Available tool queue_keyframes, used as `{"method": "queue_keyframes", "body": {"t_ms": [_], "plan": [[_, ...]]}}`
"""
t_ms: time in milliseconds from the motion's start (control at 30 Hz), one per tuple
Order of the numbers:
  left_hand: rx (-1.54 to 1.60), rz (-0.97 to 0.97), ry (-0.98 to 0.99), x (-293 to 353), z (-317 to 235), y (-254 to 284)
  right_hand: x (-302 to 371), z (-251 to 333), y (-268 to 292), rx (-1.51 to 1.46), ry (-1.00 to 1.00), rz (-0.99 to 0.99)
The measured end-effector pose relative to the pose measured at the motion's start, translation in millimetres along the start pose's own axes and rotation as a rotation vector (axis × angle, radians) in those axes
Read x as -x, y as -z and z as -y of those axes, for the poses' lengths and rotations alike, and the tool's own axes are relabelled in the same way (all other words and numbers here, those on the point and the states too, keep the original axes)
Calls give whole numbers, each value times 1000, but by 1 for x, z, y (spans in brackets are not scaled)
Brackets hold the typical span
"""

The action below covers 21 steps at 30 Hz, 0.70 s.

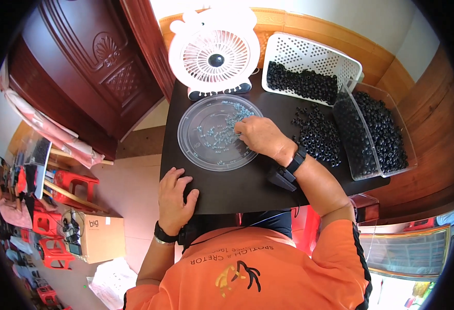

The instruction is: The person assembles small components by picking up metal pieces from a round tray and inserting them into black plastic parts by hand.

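My right hand (pixel 263 137) reaches over the right side of a round clear plastic tray (pixel 185 145). Its fingers are drawn together, and their tips touch the small pale-blue pieces (pixel 222 135) scattered there. Whatever sits between those fingertips is hidden. At the table's front left edge, my left hand (pixel 175 199) rests with its fingers stretched out and holds nothing. Loose black ring-shaped parts (pixel 317 137) lie piled on the dark table (pixel 222 194), to the right of my right hand.
A white fan (pixel 214 54) stands behind the round tray. At the back right, a white perforated basket (pixel 315 49) holds more black parts. A clear plastic bin (pixel 377 155) of black parts stands at the right edge. A cardboard box (pixel 103 237) sits on the floor at left.
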<state>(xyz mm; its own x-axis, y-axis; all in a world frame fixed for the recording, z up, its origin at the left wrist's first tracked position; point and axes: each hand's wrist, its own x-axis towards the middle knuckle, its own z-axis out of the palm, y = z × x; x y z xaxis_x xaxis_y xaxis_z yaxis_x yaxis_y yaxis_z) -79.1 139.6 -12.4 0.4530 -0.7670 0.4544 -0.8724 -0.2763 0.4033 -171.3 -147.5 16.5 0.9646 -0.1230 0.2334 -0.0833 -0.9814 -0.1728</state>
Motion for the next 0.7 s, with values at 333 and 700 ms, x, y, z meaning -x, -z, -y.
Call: {"method": "queue_keyframes", "body": {"t_ms": [333,700], "plan": [[1119,-70,59,-113,-41,28,2,-4,-9,-62,-23,-153],[1025,79,289,-135,8,-46,0,1,-10,-81,56,-264]]}}
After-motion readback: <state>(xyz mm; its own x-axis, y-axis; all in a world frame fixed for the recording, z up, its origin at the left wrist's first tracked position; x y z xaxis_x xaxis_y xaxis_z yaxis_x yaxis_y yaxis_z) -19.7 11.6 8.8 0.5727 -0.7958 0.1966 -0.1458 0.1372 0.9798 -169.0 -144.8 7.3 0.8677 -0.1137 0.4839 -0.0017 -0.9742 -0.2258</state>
